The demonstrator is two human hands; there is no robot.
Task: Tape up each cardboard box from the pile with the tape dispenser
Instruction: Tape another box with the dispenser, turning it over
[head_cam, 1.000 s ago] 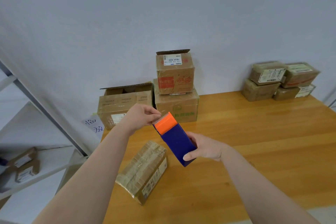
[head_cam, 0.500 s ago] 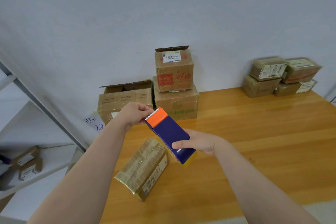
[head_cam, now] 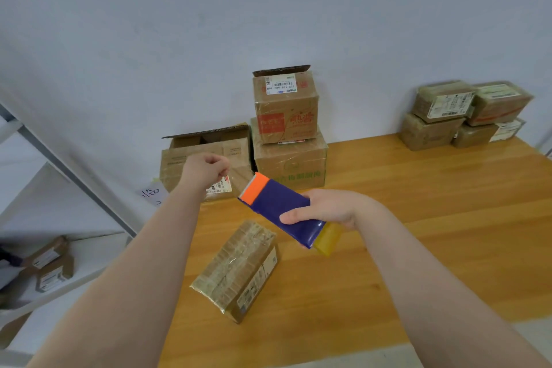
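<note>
R hand point(head_cam: 328, 209) is clamped round the blue body of the tape dispenser point(head_cam: 280, 203), thumb on top, fingers under. Orange cutter end points up-left, yellowish end sticks out below my palm, and the whole thing is in the air above the table point(head_cam: 418, 218). L hand point(head_cam: 206, 169) is just beside the orange end, not touching it, fingers curled w/ thumb against forefinger like a pinch. Can't tell if a tape end is in there; no strip shows. Risks, as I judge it: if clear tape is stretched between the hands it could twist & stick to itself, since nothing backs it. If it isn't caught, the end drops back on the roll. The box point(head_cam: 236, 269) lies askew & unheld below, near the table's front-left edge, so pressing tape on could shove it. Both forearms reach fwd, L wrist higher. The pile point(head_cam: 286, 107) sits at the back by the wall.
</note>
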